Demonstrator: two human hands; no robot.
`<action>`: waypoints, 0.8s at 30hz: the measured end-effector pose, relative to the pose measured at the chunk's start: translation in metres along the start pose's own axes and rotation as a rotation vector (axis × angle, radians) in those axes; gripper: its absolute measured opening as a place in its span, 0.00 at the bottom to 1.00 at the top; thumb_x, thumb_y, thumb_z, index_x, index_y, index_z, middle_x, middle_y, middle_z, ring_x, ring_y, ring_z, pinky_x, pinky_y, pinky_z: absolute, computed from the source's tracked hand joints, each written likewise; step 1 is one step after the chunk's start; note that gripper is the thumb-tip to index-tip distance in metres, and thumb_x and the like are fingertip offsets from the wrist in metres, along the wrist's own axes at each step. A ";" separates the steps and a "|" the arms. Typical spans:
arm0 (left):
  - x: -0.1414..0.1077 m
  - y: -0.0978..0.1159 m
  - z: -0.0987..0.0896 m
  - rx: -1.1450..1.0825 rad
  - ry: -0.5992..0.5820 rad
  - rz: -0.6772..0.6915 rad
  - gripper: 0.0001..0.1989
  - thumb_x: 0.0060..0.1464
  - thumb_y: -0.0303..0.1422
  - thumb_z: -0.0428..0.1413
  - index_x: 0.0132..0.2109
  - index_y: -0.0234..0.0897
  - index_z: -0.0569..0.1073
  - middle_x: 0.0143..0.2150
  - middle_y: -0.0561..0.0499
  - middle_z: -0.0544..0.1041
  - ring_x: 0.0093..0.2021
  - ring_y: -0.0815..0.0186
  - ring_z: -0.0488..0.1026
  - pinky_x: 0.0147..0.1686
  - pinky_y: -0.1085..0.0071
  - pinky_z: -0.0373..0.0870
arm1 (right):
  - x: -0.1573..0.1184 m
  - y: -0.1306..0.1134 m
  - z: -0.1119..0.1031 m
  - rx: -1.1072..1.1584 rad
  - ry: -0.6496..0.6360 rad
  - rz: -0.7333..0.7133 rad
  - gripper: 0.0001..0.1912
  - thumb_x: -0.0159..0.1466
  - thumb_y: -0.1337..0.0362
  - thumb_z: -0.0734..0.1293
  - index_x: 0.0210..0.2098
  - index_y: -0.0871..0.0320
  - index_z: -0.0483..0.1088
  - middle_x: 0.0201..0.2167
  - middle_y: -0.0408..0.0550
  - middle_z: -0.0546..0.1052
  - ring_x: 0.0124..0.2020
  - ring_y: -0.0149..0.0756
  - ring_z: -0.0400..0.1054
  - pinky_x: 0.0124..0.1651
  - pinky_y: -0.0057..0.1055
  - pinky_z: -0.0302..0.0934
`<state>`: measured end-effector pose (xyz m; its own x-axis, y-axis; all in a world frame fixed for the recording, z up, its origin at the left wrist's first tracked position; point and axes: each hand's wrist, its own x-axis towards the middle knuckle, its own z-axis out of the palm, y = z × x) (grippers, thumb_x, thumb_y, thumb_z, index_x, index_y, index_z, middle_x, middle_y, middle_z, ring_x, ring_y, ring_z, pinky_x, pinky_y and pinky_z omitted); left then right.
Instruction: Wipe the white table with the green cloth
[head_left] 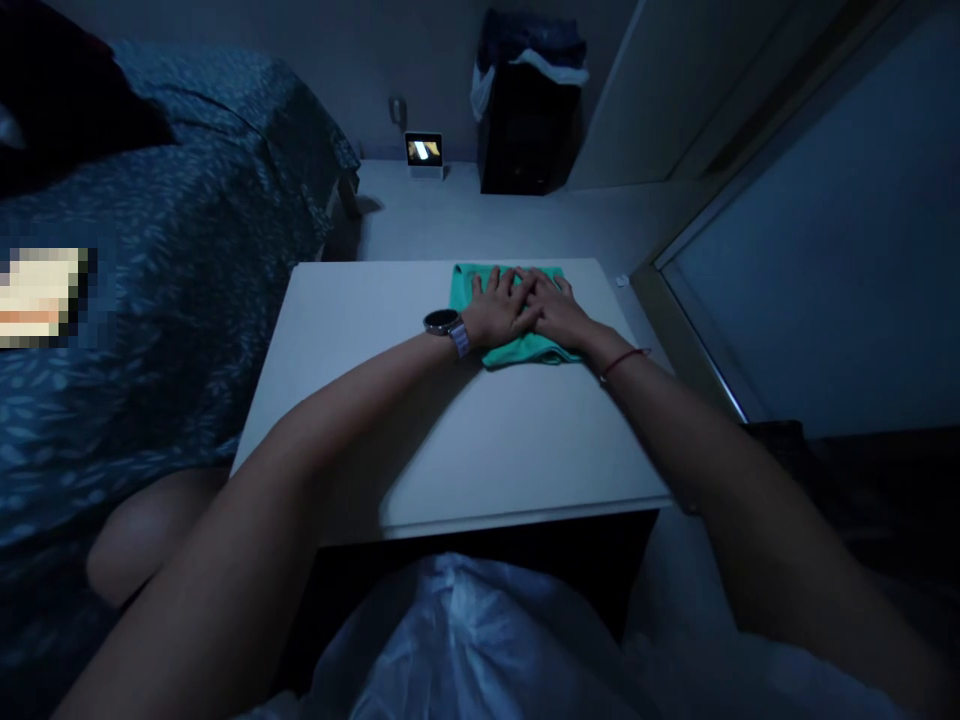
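A green cloth (525,350) lies folded on the far right part of a white table (360,420). My left hand (499,308) rests flat on the cloth with its fingers spread, and a round watch is on that wrist. Beside it, my right hand (556,308) presses on the same cloth, palm down, its fingers partly spread. The two hands touch and overlap slightly at the fingers. Neither hand is wrapped round anything.
To the left is a bed with a leaf-patterned cover (202,190). Beyond the table, a small lit screen (424,150) stands on the floor near a black cabinet (529,135) topped with clothes (525,40). A sliding panel (840,250) is at the right.
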<state>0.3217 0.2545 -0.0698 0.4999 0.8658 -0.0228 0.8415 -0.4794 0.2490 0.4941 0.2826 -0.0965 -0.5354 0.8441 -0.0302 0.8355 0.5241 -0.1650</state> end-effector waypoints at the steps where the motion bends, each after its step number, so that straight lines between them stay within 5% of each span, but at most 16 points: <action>1: 0.010 -0.006 -0.003 0.006 0.003 -0.006 0.36 0.76 0.45 0.42 0.81 0.32 0.47 0.81 0.31 0.46 0.80 0.39 0.41 0.74 0.36 0.39 | 0.011 0.002 -0.004 0.007 -0.008 0.022 0.40 0.69 0.59 0.56 0.79 0.61 0.52 0.80 0.57 0.43 0.80 0.59 0.36 0.76 0.67 0.32; 7: 0.044 -0.022 -0.007 0.030 0.028 -0.098 0.36 0.76 0.47 0.41 0.82 0.37 0.48 0.81 0.32 0.44 0.81 0.39 0.40 0.75 0.39 0.39 | 0.041 0.006 -0.020 0.049 -0.029 0.117 0.39 0.71 0.57 0.54 0.80 0.57 0.50 0.81 0.51 0.42 0.81 0.55 0.34 0.77 0.62 0.28; 14: 0.028 -0.008 -0.004 0.039 0.063 -0.127 0.40 0.74 0.52 0.44 0.81 0.32 0.48 0.80 0.27 0.44 0.80 0.35 0.39 0.74 0.38 0.36 | 0.022 -0.002 -0.014 0.024 -0.013 0.146 0.39 0.72 0.57 0.56 0.80 0.59 0.52 0.80 0.56 0.44 0.81 0.55 0.34 0.78 0.60 0.29; 19: -0.010 0.020 0.015 0.038 0.075 -0.029 0.47 0.71 0.58 0.44 0.81 0.27 0.49 0.79 0.22 0.44 0.80 0.32 0.40 0.73 0.33 0.36 | -0.036 -0.011 0.000 -0.002 0.019 0.084 0.36 0.72 0.57 0.57 0.78 0.57 0.57 0.80 0.55 0.45 0.80 0.57 0.36 0.77 0.63 0.32; 24: -0.086 0.067 0.041 -0.064 0.092 0.153 0.52 0.66 0.64 0.48 0.79 0.25 0.54 0.77 0.17 0.44 0.79 0.28 0.38 0.71 0.28 0.38 | -0.140 -0.031 0.018 -0.035 0.080 -0.028 0.36 0.74 0.51 0.57 0.77 0.58 0.58 0.79 0.58 0.49 0.79 0.59 0.41 0.75 0.64 0.37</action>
<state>0.3433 0.1422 -0.0909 0.5977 0.7944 0.1083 0.7408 -0.5989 0.3041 0.5414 0.1458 -0.1050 -0.5479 0.8349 0.0533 0.8251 0.5498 -0.1303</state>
